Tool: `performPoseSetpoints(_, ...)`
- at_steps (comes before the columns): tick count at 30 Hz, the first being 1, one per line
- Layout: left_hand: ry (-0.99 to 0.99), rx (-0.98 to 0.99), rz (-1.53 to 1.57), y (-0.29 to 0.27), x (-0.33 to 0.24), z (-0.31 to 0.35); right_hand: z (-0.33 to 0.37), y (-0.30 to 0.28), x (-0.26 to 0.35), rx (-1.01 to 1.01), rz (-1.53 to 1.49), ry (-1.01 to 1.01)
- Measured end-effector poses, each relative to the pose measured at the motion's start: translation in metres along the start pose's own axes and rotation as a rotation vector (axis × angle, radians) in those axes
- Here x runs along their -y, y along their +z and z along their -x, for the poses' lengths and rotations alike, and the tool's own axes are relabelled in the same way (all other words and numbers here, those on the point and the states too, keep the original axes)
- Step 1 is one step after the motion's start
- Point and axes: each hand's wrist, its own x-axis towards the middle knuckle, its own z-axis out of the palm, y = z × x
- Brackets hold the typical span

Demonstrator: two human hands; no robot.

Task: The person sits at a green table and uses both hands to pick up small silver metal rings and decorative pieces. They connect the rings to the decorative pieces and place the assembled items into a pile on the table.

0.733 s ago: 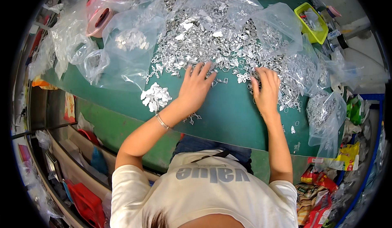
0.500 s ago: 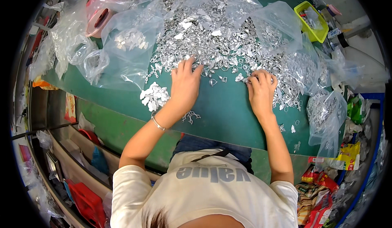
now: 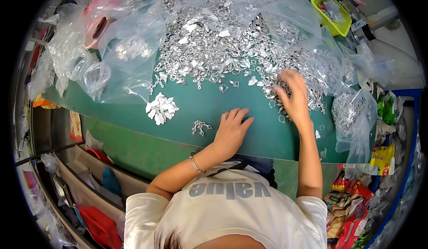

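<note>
At the near side of the table (image 3: 267,137), the left hand (image 3: 231,133) is loosely spread beside a small metal cluster (image 3: 201,127). Beyond, the right hand (image 3: 294,96), thumb apart, any pinch unclear, borders the metal heap (image 3: 205,44); a careless sweep could mix both.

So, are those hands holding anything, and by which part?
Can't tell: the left-hand grip faces down, and the right-hand grip, over silver pieces, shows nothing clearly held.

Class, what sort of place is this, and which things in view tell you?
Probably a small-parts workshop: a heap of silvery, metal-looking pieces lies on a green worktable, beside a clear plastic bag holding more.
</note>
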Motion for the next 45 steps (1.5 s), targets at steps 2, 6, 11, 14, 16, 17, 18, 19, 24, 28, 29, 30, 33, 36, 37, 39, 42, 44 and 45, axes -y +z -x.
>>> performPoseSetpoints(2,-0.015,0.069,0.086,-0.001,-0.002,-0.001,-0.009,0.018,-0.006,-0.074,0.290,0.102)
performPoseSetpoints(6,0.013,-0.051,0.172,-0.003,-0.002,0.006,0.002,0.046,0.022,0.020,0.435,0.087)
performPoseSetpoints(11,-0.081,-0.062,0.127,-0.012,-0.010,0.019,0.016,0.025,0.019,0.145,-0.211,0.029)
performPoseSetpoints(14,-0.044,-0.037,0.162,-0.009,-0.008,0.020,-0.018,0.024,0.004,-0.118,0.098,0.082)
performPoseSetpoints(16,-0.019,-0.022,0.198,-0.009,-0.009,0.018,-0.024,0.045,-0.013,-0.098,0.232,0.123)
performPoseSetpoints(17,-0.017,-0.015,0.220,-0.009,-0.009,0.017,-0.024,0.053,-0.008,-0.066,0.277,0.118)
performPoseSetpoints(18,-0.018,-0.013,0.239,-0.008,-0.009,0.016,-0.027,0.060,-0.002,-0.032,0.320,0.107)
performPoseSetpoints(19,-0.018,-0.018,0.250,-0.007,-0.008,0.016,-0.022,0.063,0.007,-0.014,0.269,0.049)
performPoseSetpoints(24,0.024,-0.020,0.270,-0.005,-0.007,0.017,0.003,0.069,0.055,0.144,0.169,-0.144)
performPoseSetpoints(28,0.023,-0.044,0.244,-0.008,-0.004,0.019,0.029,0.056,0.064,0.328,0.016,-0.211)
performPoseSetpoints(29,0.020,-0.032,0.256,-0.008,-0.002,0.019,0.028,0.049,0.060,0.290,0.017,-0.225)
performPoseSetpoints(30,0.018,-0.024,0.268,-0.009,-0.001,0.020,0.029,0.043,0.050,0.223,-0.004,-0.184)
performPoseSetpoints(33,0.026,-0.020,0.291,-0.011,-0.002,0.020,0.026,0.025,0.021,0.033,-0.064,-0.018)
performPoseSetpoints(36,0.015,-0.053,0.302,-0.010,-0.005,0.021,0.011,0.017,0.010,-0.104,-0.020,0.136)
performPoseSetpoints(37,0.017,-0.051,0.303,-0.009,-0.005,0.020,0.003,0.019,0.011,-0.096,0.011,0.051)
performPoseSetpoints(39,0.021,-0.046,0.302,-0.007,-0.004,0.019,-0.010,0.025,0.017,-0.079,0.070,-0.117)
performPoseSetpoints(42,0.026,-0.020,0.334,-0.008,-0.006,0.019,-0.005,0.034,0.000,0.020,0.284,-0.114)
performPoseSetpoints(44,0.014,-0.021,0.335,-0.009,-0.004,0.022,0.001,0.030,-0.009,-0.026,0.317,-0.036)
performPoseSetpoints(45,0.005,-0.023,0.337,-0.009,-0.003,0.024,0.001,0.026,-0.006,-0.072,0.325,-0.009)
